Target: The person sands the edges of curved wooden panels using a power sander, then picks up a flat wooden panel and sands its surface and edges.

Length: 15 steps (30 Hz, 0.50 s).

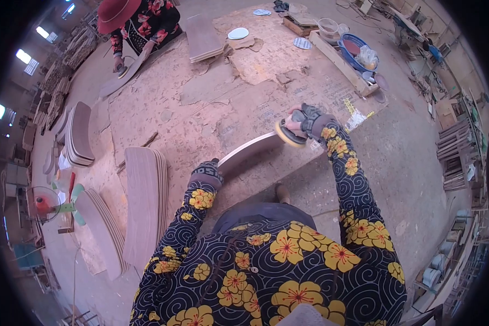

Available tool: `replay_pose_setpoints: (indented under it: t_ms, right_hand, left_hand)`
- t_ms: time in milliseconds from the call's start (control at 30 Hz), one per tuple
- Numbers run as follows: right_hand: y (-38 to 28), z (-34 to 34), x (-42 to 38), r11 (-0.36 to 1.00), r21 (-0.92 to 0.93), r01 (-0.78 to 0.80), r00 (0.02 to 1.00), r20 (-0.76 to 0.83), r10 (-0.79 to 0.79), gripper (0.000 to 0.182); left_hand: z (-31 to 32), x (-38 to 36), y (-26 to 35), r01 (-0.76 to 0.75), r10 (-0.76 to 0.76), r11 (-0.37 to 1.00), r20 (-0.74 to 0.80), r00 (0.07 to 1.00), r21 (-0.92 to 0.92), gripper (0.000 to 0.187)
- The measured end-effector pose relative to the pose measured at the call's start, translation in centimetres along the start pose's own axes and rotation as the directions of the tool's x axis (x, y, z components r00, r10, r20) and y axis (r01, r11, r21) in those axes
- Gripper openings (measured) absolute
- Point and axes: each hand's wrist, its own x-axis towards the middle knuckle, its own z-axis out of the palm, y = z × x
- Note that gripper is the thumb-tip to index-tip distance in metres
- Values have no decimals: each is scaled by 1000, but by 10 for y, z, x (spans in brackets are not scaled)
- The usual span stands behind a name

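Note:
My left hand (207, 173), in a dark glove, is closed around the near-left end of a curved wooden panel (251, 152). The panel stands tilted with its pale long edge facing up. In my right hand (311, 120), also gloved, is a round hand sander (289, 136) with a yellow pad. The pad is against or right beside the panel's far-right end; exact contact is hard to make out. My fingers partly cover the sander's body.
Stacks of curved panels lie at the left (142, 201) and at the back (202, 37). A co-worker (141, 24) in a red hat works on another panel. A blue basin (349, 51) and a wooden beam (345, 65) are at the back right. A fan (43, 202) stands far left.

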Motion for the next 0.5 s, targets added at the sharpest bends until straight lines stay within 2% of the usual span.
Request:
replay_pose_setpoints:
  t_ms: [33, 133, 200, 267, 300, 400, 433, 500]
  right_hand:
    - [-14, -2, 0, 995, -47, -90, 995, 34, 92, 43]
    - [-6, -5, 12, 993, 27, -117, 992, 46, 115, 47]
    - [64, 14, 34, 985, 172, -21, 1000, 2, 21, 41]
    - [88, 25, 35, 822, 495, -280, 960, 122, 254, 37]
    - [119, 31, 44, 793, 542, -279, 954, 248, 165, 39]
    - [116, 57, 23, 652, 694, -305, 950, 173, 260, 34]
    - [122, 55, 23, 617, 677, -402, 915, 266, 304, 37]
    - [120, 56, 11, 692, 623, -365, 915, 104, 389, 40]
  left_hand:
    - [2, 0, 0, -9, 9, 1000, -12, 1000, 3, 55]
    - [9, 3, -5, -6, 6, 1000, -26, 1000, -10, 55]
    - [17, 11, -14, -17, 16, 1000, -59, 998, -19, 55]
    - [9, 12, -13, -7, 7, 1000, -17, 1000, 7, 56]
    - [7, 14, -12, 2, -2, 1000, 5, 1000, 23, 57]
    - [6, 19, -17, 27, -29, 999, 34, 999, 40, 59]
    - [0, 19, -15, 30, -32, 998, 47, 998, 46, 59]
    - [-11, 18, -14, 27, -28, 999, 39, 999, 46, 58]
